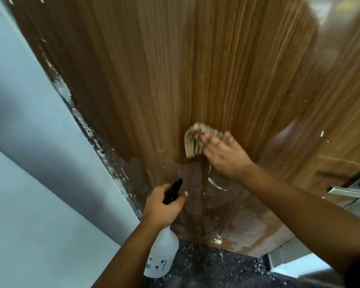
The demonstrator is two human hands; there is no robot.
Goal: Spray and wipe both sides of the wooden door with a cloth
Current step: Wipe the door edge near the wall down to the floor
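Note:
The wooden door fills most of the view, brown with vertical grain. Its lower part is dusty, with white paint flecks and wet streaks running down. My right hand presses a beige striped cloth flat against the door at mid height; the hand is blurred. My left hand grips the black trigger head of a translucent white spray bottle, held upright close to the door's lower left, nozzle toward the wood.
A pale blue wall runs along the left, meeting the paint-spattered door frame. The dark speckled floor lies below the door. A metal bar shows past the door's right edge.

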